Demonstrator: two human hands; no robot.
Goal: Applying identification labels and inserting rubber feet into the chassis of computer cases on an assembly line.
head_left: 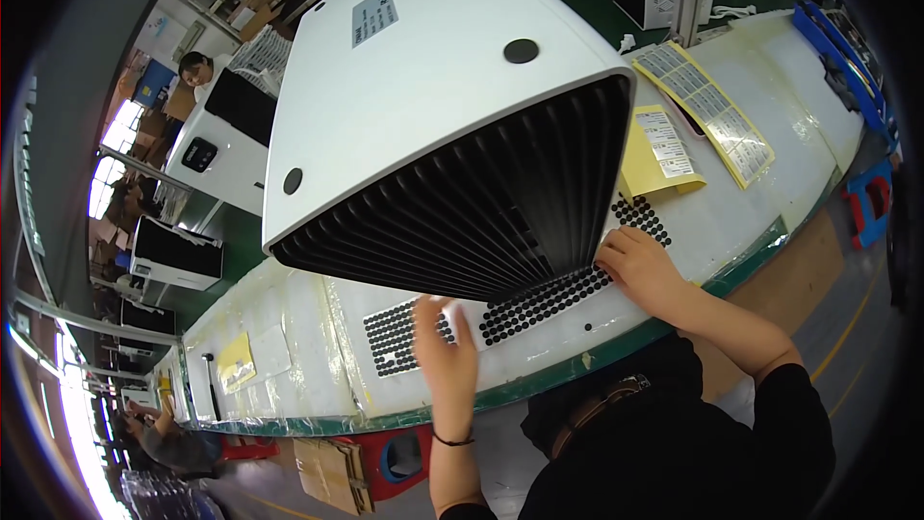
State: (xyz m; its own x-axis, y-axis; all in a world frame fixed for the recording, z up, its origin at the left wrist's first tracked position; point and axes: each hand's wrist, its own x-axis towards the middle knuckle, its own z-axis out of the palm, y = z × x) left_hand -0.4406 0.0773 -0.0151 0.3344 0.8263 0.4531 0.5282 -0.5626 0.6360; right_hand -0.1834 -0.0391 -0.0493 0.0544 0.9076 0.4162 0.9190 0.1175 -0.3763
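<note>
A large white appliance housing (452, 29) with a black ribbed grille (481, 202) lies tilted on the bench before me. Round black pads (522, 51) sit near the corners of its white face, along with a silver label (374, 17). Below the grille are sheets of small black round pads (544, 306). My right hand (640, 273) has its fingertips pinched together at the grille's lower right corner, beside the pads; whatever they hold is hidden. Over another pad sheet (390, 339), my left hand (445, 351) is raised, thumb and fingers apart, slightly blurred.
Yellow-backed label sheets (707, 111) lie on the bench (770, 67) to the right. One loose black pad (588, 327) is near the front edge. More white appliances (178, 252) stand at the left, where other people work. A blue rack (837, 67) is at the far right.
</note>
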